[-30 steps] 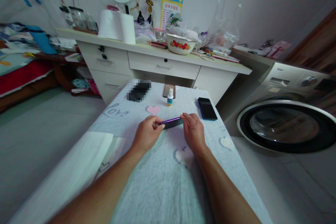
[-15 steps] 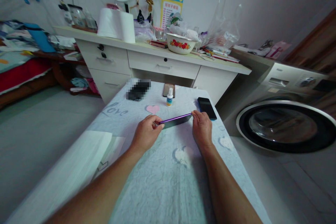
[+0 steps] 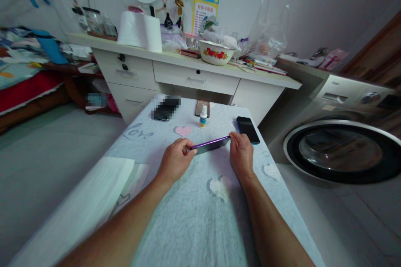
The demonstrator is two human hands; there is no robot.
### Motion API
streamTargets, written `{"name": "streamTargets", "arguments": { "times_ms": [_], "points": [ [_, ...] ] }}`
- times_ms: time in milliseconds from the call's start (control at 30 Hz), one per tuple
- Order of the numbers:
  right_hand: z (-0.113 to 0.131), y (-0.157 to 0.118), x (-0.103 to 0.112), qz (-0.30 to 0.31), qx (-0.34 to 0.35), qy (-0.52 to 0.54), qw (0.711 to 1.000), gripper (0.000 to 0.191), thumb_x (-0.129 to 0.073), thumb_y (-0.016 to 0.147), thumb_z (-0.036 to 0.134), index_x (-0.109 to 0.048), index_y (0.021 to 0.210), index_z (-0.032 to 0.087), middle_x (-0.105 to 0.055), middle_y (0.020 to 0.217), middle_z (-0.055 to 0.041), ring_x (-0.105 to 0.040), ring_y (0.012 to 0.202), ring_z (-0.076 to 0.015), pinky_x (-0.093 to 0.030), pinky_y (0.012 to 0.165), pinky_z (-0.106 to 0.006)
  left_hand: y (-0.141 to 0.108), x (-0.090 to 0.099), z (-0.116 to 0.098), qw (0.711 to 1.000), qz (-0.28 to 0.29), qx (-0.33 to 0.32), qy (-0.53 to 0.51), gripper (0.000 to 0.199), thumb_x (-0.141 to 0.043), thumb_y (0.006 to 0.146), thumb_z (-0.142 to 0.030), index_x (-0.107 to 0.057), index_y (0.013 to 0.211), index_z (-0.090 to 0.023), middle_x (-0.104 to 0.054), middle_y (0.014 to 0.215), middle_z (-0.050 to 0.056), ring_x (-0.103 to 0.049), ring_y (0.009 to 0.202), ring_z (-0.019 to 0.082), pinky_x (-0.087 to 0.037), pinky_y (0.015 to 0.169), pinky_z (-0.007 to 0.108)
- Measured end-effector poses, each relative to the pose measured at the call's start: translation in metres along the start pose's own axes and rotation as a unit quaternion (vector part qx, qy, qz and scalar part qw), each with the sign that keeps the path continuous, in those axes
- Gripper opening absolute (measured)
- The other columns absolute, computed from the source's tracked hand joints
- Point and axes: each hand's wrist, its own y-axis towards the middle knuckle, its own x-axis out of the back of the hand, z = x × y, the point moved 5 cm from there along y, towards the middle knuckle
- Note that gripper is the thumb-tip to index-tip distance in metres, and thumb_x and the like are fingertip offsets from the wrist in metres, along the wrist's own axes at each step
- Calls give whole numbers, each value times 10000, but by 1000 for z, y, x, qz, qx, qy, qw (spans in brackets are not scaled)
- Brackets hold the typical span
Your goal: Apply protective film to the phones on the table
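Note:
A purple-edged phone point(image 3: 210, 145) is held between my two hands, tilted above the cloth-covered table point(image 3: 188, 200). My left hand point(image 3: 178, 157) pinches its left end, and my right hand point(image 3: 241, 153) grips its right end. Beyond it a small white spray bottle point(image 3: 203, 117) with a yellow and blue label stands upright. Just behind the bottle lies a brown phone-shaped item point(image 3: 202, 108). To the right of it all, near my right hand, a black phone point(image 3: 247, 129) lies flat. A blurred-out dark item point(image 3: 166, 108) rests at the table's far left.
A white desk point(image 3: 194, 77) stands across the far end, bearing a flowered bowl point(image 3: 216, 53), paper rolls point(image 3: 152, 33) and plastic bags point(image 3: 267, 33). At the right is a washing machine point(image 3: 341, 91). A white board-like piece point(image 3: 81, 200) lies along the table's left side.

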Motion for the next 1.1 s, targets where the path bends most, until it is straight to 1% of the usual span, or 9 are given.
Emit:
{"name": "streamTargets", "arguments": {
  "times_ms": [167,433,600,867,1000,1100],
  "points": [
    [14,-2,0,6,20,13,1000,280,-407,933,251,-658,1030,172,-554,831,-53,-547,762,-162,-447,737,-286,1,0,1,1000,3,0,4,59,-581,737,-236,-606,778,-202,-579,670,-40,-554,604,118,-417,604,231],
    [48,-14,-12,77,52,29,995,281,-392,939,213,-621,1100,189,-559,856,-51,-557,773,-153,-458,748,-265,1,0,1,1000,4,3,13,74,-576,746,-239,-606,804,-205,-575,653,-44,-554,604,121,-411,599,230],
    [62,-21,-19,111,67,50,990,289,-391,932,179,-597,1134,194,-572,903,-61,-572,807,-156,-471,769,-259,1,-2,2,1000,5,-3,2,70,-574,751,-240,-607,800,-203,-596,695,-34,-556,619,122,-415,605,229],
    [85,-28,-25,156,106,71,979,272,-392,924,161,-580,1118,193,-557,904,-58,-564,794,-149,-470,726,-238,0,-4,4,999,6,0,-35,64,-576,748,-240,-600,790,-199,-611,743,-26,-547,600,109,-420,601,218],
    [94,-33,-27,187,121,71,972,299,-391,916,146,-559,1159,193,-549,921,-59,-558,785,-143,-471,704,-228,1,-3,2,1000,6,-12,-26,34,-561,735,-206,-587,755,-198,-590,739,-25,-532,621,112,-412,610,217],
    [99,-35,-27,203,131,79,967,318,-395,911,141,-546,1186,192,-544,917,-54,-553,772,-134,-470,695,-217,0,-2,-2,1000,7,-26,-12,57,-528,740,-172,-580,732,-196,-567,722,-24,-521,644,116,-400,617,219]
  ]
}}
